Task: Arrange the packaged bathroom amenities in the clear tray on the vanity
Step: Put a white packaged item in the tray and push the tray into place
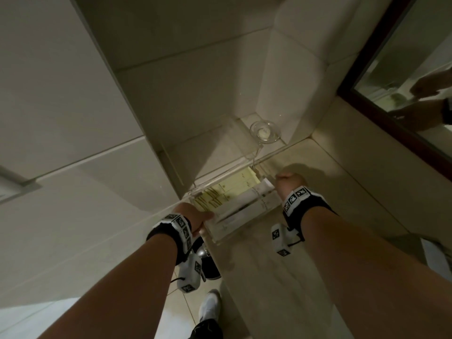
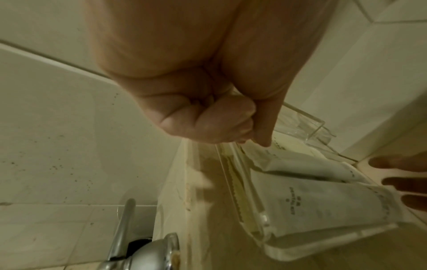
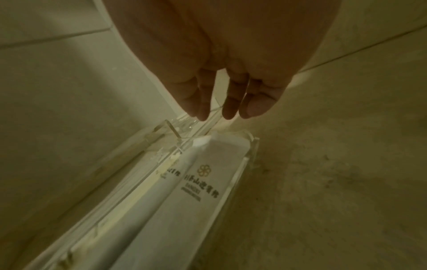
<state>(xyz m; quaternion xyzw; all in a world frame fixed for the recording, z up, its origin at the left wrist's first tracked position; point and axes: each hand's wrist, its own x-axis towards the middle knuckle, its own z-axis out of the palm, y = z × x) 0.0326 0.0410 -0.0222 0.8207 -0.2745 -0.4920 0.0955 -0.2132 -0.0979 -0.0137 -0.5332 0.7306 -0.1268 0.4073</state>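
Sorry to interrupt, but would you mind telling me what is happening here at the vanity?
A person is tidying packaged amenities in a clear tray on the vanity. The left hand pinches the near end of a white packet in the tray. The right hand sits at the tray's far end, fingers straight, holding nothing. Yellow packets lie beside the white ones.

Both hands are sitting at a clear tray (image 1: 247, 237) of white packets (image 1: 241, 209), the left hand (image 1: 195, 215) at its near end, the right hand (image 1: 289, 183) seemingly touching its far end.
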